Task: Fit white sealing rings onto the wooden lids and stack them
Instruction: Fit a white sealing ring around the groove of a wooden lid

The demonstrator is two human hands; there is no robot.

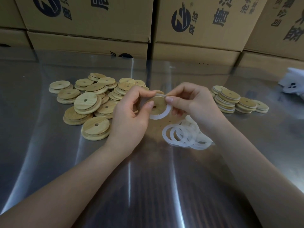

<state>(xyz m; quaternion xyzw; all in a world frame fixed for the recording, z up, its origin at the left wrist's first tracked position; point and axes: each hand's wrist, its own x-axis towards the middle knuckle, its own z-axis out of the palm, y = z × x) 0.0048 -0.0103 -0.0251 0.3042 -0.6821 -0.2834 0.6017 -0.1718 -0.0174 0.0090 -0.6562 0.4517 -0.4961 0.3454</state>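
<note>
My mark is the lid (pixel 156 102) I hold, a ring (pixel 162 115) partly round it. Left of it lies the lid pile (pixel 85 102); right of it, the stacked lids (pixel 230 101); before it, nearer me, the ring heap (pixel 185 135); behind it, cartons (pixel 189 51), beyond the table (pixel 49 162).

Both forearms are extended forward, hands raised. Left hand (pixel 130 116) is curled round wooden lid (pixel 158 102); white ring (pixel 160 116) is pinched by right hand (pixel 192 104).

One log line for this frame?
left hand: holds wooden lid | right hand: pinches white ring at lid's top edge | fit: partly on | loose rings: by right wrist | bare lids: left | ringed lids: stacked right
</note>
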